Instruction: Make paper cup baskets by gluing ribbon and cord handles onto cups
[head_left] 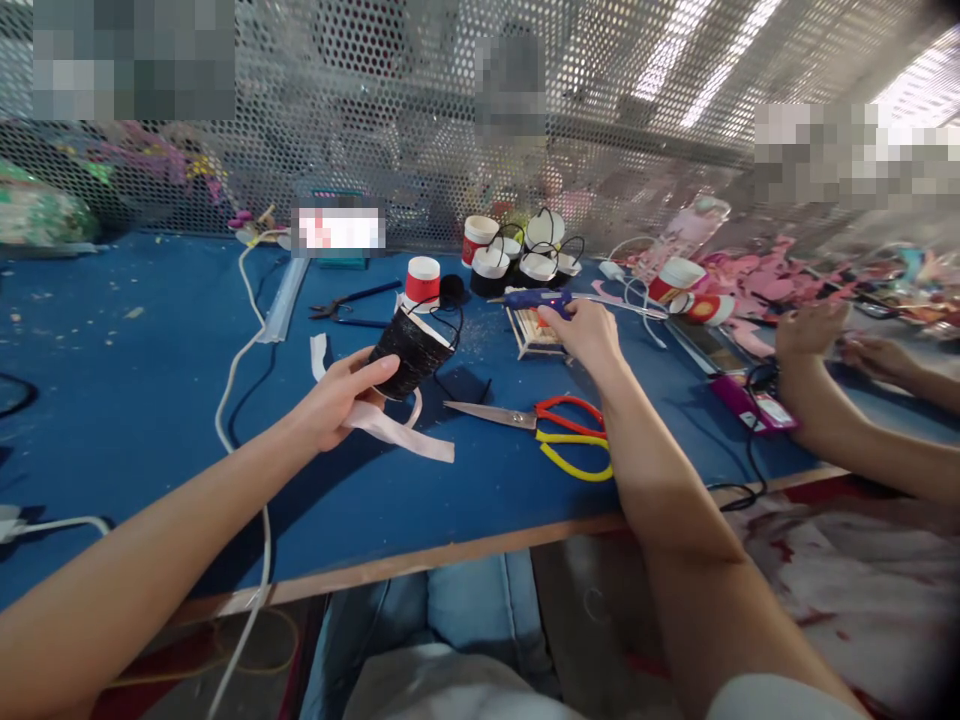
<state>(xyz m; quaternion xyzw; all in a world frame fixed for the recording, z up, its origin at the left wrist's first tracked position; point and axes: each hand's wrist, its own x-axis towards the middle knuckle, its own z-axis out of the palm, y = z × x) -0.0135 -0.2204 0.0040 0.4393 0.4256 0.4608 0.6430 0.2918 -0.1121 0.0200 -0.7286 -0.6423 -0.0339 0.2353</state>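
My left hand (346, 395) is closed around a paper cup (412, 352) wrapped in black cord, tilted, with a loop of the cord at its rim. A white ribbon (401, 432) trails from beneath that hand over the table. In my right hand (589, 335) is a blue glue gun (536, 300), its nozzle pointing left above a small wooden stick rack (536, 335). Scissors (525, 418) with red and yellow handles lie on the table between my arms. Just behind the held cup stands a red and white paper cup (424, 280).
Several black-and-white cups with cord handles (491, 270) stand by the mesh wall (420, 130). Pliers (352, 300) lie left of centre. A white cable (244, 350) crosses the blue table (165, 400). A co-worker's hands (814, 335) rest at the right near pink pieces (772, 280).
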